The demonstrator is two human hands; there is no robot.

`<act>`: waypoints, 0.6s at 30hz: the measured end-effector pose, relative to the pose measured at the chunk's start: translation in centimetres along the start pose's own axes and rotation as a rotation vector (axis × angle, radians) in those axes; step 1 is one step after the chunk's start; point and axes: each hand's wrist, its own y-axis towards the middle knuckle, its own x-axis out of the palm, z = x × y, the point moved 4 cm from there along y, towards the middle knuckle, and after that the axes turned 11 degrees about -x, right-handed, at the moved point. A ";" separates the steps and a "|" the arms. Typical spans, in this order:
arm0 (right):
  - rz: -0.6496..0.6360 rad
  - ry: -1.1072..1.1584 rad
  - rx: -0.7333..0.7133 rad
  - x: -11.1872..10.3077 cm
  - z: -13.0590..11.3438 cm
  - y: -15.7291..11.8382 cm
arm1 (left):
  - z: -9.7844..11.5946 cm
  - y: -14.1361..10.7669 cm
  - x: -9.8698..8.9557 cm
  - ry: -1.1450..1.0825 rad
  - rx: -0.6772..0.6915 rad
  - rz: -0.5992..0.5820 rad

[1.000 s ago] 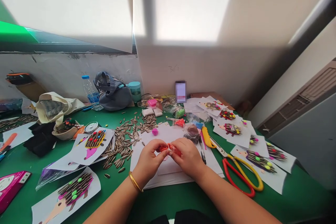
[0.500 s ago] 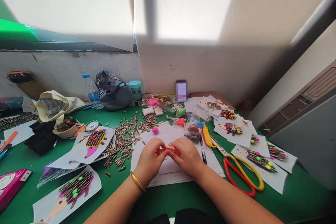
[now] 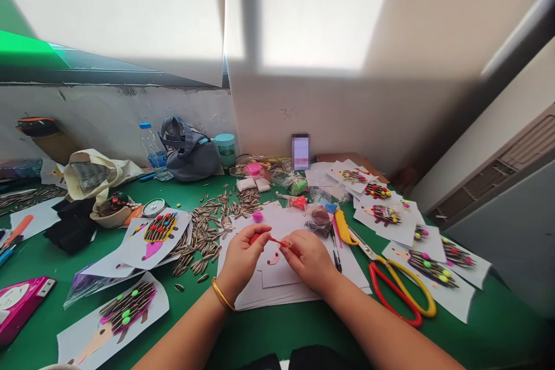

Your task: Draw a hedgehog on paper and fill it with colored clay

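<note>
A lump of red-orange modelling clay is stretched into a thin strand between my two hands, above white paper. My left hand, with a gold bangle at its wrist, is closed around the thicker part. Its other end is pinched by the fingertips of my right hand. Under the hands lies a sheet of white paper with a small pink shape on it. A magenta clay ball rests on the paper beyond my left hand. Brown clay in clear wrap sits behind my right hand.
Sunflower seeds are spread left of the paper. Scissors with red and yellow handles and black pens lie to the right. Seed-and-clay hedgehog pictures lie on both sides. A phone leans against the wall.
My hands have moved apart, and the clay between them has drawn out into a thin strand. The pink shape on the paper now shows between them.
</note>
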 end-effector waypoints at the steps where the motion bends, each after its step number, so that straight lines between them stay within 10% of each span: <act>1: -0.002 0.011 0.006 0.0 0.0 0.0 | -0.1 0.0 0.1 -0.018 -0.029 -0.024; 11: 0.018 0.008 -0.012 0.4 0.2 0.0 | -0.3 -0.7 1.9 -0.121 -0.157 -0.277; 18: 0.000 0.013 -0.003 0.7 0.1 -0.1 | 0.0 -0.6 1.4 0.270 0.113 -0.110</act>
